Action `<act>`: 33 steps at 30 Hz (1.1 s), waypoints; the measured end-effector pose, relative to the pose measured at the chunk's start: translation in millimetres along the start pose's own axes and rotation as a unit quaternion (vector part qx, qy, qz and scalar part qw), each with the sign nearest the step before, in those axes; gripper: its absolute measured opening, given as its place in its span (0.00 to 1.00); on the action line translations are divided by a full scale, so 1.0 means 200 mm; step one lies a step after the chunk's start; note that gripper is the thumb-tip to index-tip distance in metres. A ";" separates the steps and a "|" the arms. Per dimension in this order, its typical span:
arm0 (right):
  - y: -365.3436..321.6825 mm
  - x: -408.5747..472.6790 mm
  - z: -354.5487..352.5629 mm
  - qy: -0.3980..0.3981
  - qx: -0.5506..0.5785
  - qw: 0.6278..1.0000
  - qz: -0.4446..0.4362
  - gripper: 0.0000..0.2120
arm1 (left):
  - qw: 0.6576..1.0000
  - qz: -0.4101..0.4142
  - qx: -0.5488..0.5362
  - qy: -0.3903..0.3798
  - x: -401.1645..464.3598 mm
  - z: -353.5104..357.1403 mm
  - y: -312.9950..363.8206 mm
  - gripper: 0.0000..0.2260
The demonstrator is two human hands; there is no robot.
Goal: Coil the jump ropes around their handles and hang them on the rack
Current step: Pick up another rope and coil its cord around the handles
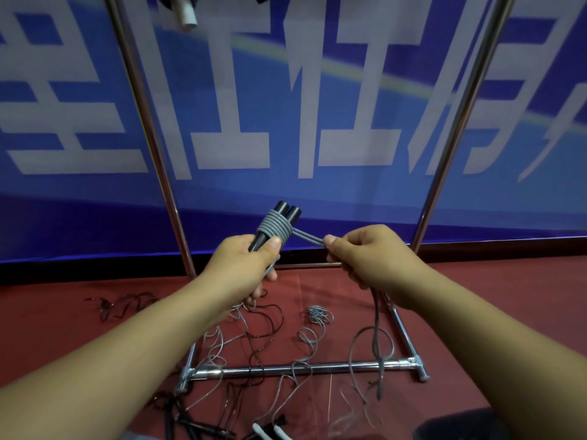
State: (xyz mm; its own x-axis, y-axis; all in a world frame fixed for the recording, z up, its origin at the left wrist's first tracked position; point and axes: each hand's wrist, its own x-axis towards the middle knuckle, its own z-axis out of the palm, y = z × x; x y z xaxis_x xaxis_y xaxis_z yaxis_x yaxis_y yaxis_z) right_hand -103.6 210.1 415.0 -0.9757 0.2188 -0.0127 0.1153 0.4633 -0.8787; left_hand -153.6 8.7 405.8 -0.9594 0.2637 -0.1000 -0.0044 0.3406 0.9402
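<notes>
Two bare forearms reached in from the near edge toward the middle of the view. Beyond them the left hand (246, 265) gripped a pair of black handles (279, 222), smooth round tubes held side by side and tilted up to the right, with its thumb pressed just below the coil. Several tight turns of grey rope (274, 230) bound the two handles together near their far ends, each turn lying flat against the next. From that coil a doubled stretch of the same grey cord ran taut to the right hand (365, 252), which pinched it between thumb and curled fingers. Below the right hand the rest of the cord hung slack to the floor, looping once over the chrome base bar (333, 366) of the rack.

On the dark red floor (476, 300) lay more jump ropes (254, 341), thin grey and black cords in loose tangles, some crossing the base bar, with black and white handle ends near the bottom edge. Two shiny metal uprights (158, 154) of the rack rose left and right, in front of a blue banner (286, 90) with large pale characters. A white tube end (187, 14) showed at the top left.
</notes>
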 end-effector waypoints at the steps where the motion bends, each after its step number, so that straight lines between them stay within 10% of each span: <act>1: -0.01 -0.01 -0.01 0.003 -0.005 1.000 0.001 0.20 | 1.000 0.004 0.009 0.004 0.00 0.00 0.00 0.12; 24: -0.07 -0.11 -0.05 -0.098 -0.024 0.993 0.053 0.17 | 0.984 0.053 0.163 0.039 0.10 -0.05 -0.07 0.11; 33: -0.10 -0.14 -0.04 -0.087 0.073 0.990 0.080 0.12 | 0.955 0.010 0.272 -0.119 0.06 -0.02 -0.09 0.11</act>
State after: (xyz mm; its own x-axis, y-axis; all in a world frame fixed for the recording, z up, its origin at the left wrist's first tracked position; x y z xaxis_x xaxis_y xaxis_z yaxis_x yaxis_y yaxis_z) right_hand -76.8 201.5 436.2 -0.9658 0.1227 -0.2284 0.2556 0.3024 -0.9183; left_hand -166.8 3.1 389.3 -0.8664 0.4502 -0.2162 0.2221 0.7350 0.6407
